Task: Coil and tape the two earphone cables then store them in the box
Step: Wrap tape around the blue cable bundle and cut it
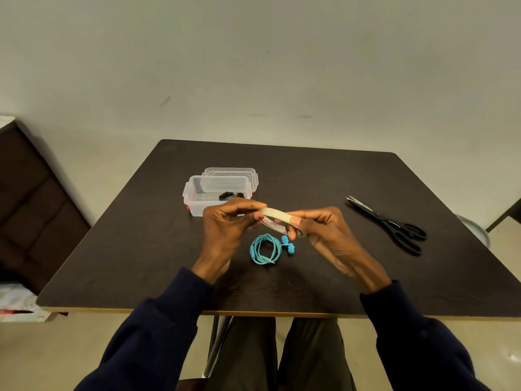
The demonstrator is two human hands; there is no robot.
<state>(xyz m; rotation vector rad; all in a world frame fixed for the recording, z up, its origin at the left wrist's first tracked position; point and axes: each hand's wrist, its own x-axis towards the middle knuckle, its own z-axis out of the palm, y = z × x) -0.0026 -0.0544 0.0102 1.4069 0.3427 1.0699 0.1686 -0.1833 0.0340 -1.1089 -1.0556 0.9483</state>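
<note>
Both hands hold a roll of clear tape [275,217] above the dark table [141,249]. My left hand [228,224] pinches the roll's left side. My right hand [321,230] grips its right side, thumb on the tape's outer face. Just below the roll lies a coiled blue earphone cable [265,249] with its blue earbuds [288,244] beside it, untouched. Behind my left hand stands a clear plastic box [194,193], open, with a black earphone cable [230,195] inside. The box's clear lid [231,176] leans behind it.
Black scissors [392,225] lie on the table's right side, blades pointing away. A dark wooden piece of furniture [33,210] stands left of the table. A grey round object [476,230] shows past the table's right edge.
</note>
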